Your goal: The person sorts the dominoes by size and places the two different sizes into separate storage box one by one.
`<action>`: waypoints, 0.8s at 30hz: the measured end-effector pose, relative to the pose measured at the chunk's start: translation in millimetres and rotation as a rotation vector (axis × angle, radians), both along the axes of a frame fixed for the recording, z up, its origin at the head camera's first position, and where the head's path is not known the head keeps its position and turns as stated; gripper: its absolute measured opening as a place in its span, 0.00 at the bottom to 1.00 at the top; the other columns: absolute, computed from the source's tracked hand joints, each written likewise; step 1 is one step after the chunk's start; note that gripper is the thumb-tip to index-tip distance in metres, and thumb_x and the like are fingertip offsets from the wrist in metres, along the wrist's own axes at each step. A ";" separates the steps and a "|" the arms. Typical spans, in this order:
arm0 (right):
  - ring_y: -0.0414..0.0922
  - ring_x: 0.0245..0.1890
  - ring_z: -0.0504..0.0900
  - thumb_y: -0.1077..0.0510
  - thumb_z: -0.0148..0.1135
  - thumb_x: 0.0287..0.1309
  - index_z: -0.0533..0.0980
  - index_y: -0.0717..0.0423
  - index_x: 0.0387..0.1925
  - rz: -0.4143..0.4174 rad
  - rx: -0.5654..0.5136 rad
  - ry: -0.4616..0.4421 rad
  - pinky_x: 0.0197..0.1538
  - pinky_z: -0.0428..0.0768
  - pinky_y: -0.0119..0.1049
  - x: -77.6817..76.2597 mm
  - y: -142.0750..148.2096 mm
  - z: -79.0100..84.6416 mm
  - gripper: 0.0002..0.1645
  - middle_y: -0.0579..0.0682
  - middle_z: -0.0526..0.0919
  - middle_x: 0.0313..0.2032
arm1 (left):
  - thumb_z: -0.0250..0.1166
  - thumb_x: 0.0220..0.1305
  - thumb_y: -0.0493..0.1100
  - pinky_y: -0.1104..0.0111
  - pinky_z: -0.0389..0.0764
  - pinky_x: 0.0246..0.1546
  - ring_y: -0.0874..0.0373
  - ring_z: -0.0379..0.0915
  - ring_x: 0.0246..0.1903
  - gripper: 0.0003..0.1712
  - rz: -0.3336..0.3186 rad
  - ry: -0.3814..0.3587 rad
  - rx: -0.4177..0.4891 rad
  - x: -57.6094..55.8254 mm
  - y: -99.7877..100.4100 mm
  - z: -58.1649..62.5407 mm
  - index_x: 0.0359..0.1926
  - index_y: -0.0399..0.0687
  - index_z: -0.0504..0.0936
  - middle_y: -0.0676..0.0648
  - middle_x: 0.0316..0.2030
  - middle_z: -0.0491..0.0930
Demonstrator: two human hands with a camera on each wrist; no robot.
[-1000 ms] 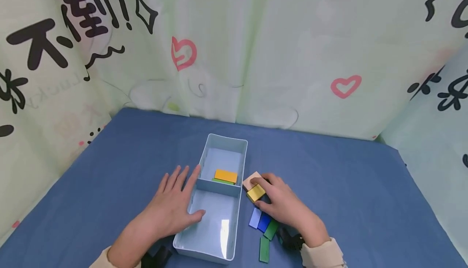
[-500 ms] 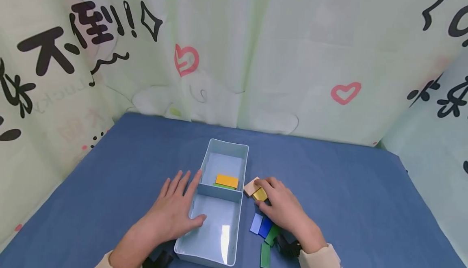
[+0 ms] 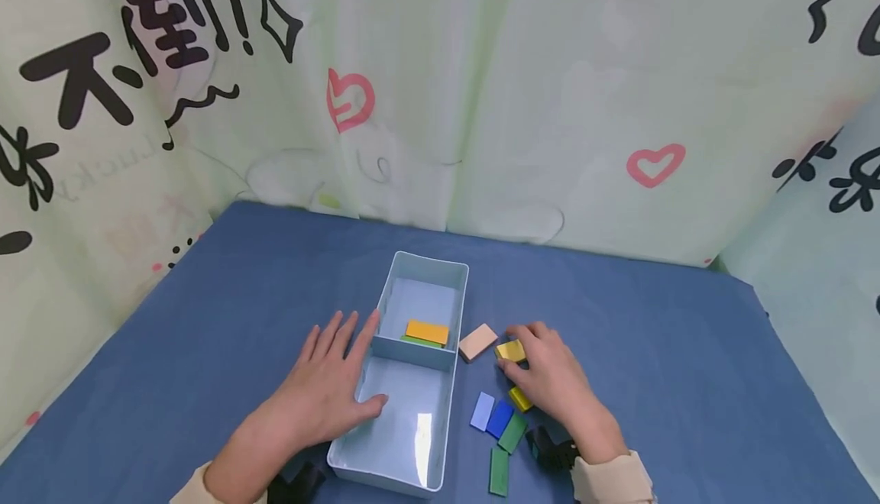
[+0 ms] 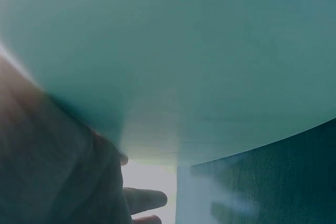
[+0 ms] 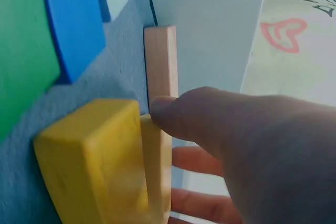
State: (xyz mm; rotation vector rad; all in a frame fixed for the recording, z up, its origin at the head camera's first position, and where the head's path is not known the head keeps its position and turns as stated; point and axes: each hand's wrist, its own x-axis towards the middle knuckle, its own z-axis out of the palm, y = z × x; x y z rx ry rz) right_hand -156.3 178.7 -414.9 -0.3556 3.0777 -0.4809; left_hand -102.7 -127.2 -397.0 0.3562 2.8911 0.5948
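My left hand (image 3: 323, 386) lies spread over the left wall of a pale blue two-compartment box (image 3: 450, 405), its fingers straight; in the left wrist view the box wall fills most of the picture. Right of the box, my right hand (image 3: 553, 374) pinches a yellow block (image 3: 510, 350) between thumb and fingers. The right wrist view shows the thumb at the edge of this yellow block (image 5: 153, 156). A pale wooden block (image 3: 477, 342) lies against the box's right side. Nearer me, a second yellow block (image 3: 520, 399) sits on the cloth beneath the right hand.
An orange block (image 3: 427, 332) and a green one (image 3: 422, 342) lie in the far compartment. Near the right wrist are a light blue block (image 3: 483, 411), a dark blue block (image 3: 499, 419) and two green ones (image 3: 499, 472). A printed curtain (image 3: 550, 107) stands behind the blue cloth (image 3: 619, 321).
My right hand has moved right with the yellow block, away from the wooden block, which has turned slightly. The second yellow block has come into sight. My left hand stays at the box.
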 end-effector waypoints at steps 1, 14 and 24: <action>0.55 0.49 0.76 0.50 0.70 0.58 0.78 0.55 0.56 -0.011 -0.002 -0.001 0.48 0.80 0.54 -0.6 0.7 0.4 0.26 0.59 0.78 0.53 | 0.67 0.60 0.61 0.36 0.44 0.73 0.35 0.39 0.77 0.57 0.001 0.002 -0.002 -0.1 -0.3 0.0 0.80 0.55 0.43 0.36 0.76 0.50; 0.49 0.41 0.73 0.54 0.71 0.57 0.80 0.54 0.51 -0.039 -0.032 -0.019 0.42 0.81 0.45 -5.9 5.1 -0.8 0.21 0.55 0.78 0.47 | 0.66 0.60 0.62 0.37 0.43 0.73 0.36 0.38 0.77 0.58 0.008 -0.017 -0.015 -0.5 -1.1 -0.8 0.80 0.55 0.42 0.36 0.77 0.49; 0.52 0.39 0.78 0.56 0.69 0.59 0.81 0.58 0.48 -0.071 -0.055 0.114 0.43 0.83 0.50 -8.9 10.1 -2.3 0.17 0.57 0.81 0.44 | 0.66 0.59 0.63 0.37 0.43 0.73 0.36 0.38 0.77 0.58 0.005 0.000 -0.011 -2.5 1.1 -0.7 0.80 0.56 0.42 0.36 0.77 0.50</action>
